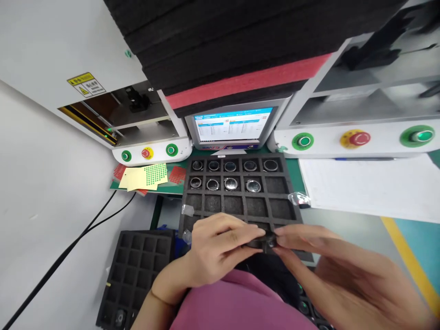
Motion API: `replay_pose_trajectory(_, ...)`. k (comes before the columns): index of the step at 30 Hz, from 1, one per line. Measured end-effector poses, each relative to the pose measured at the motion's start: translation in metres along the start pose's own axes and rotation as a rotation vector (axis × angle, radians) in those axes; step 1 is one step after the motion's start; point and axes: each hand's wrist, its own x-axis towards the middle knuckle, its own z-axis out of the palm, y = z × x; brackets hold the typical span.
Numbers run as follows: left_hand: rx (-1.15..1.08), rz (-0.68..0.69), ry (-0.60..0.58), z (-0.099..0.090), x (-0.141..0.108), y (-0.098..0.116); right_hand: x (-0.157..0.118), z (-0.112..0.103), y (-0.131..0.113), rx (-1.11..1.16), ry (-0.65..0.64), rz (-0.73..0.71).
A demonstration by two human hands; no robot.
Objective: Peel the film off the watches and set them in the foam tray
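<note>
Between both hands, above the near edge of a black foam tray (pixel 234 206), is a small dark round part (pixel 270 239). My left hand (pixel 223 245) grips it from the left with fingers and thumb pinched. From the right, my right hand (pixel 330 261) pinches it too, with the fingertips close to those of the left; this hand is partly blurred. The part's details are hidden by the fingers. In the tray's two far rows, several round watch-like cases (pixel 231 184) sit in separate compartments.
Behind the tray stands a lit screen (pixel 235 126), between white machines with green and red buttons (pixel 359 138). Black foam (pixel 223 41) overhangs it. Sticker sheets (pixel 142 178) lie left, white paper (pixel 371 188) and a pen right. A second foam tray (pixel 137 270) is lower left.
</note>
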Motion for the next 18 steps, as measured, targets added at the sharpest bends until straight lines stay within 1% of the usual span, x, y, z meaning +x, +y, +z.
replay_pose_trajectory(2,0.045,0.039,-0.032,-0.004,0.002,-0.001,0.003,-0.003,-0.004,-0.095,-0.009,0.008)
replay_pose_trajectory(5,0.113,0.065,-0.083,-0.008,0.005,-0.002,0.017,-0.007,-0.008,-0.179,-0.036,-0.06)
replay_pose_trajectory(7,0.134,0.071,-0.118,-0.01,0.006,-0.002,0.028,-0.008,-0.01,-0.111,-0.09,-0.098)
replay_pose_trajectory(10,0.122,0.069,-0.142,-0.009,0.008,-0.003,0.038,-0.01,-0.009,0.057,-0.158,-0.103)
replay_pose_trajectory(13,0.109,0.055,-0.131,-0.007,0.008,-0.003,0.039,-0.011,-0.007,0.109,-0.132,-0.092)
replay_pose_trajectory(15,0.106,0.049,-0.125,-0.006,0.009,-0.003,0.037,-0.012,-0.005,0.106,-0.104,-0.099)
replay_pose_trajectory(18,0.104,0.053,-0.126,-0.005,0.008,-0.003,0.031,-0.013,-0.003,0.078,-0.101,-0.105)
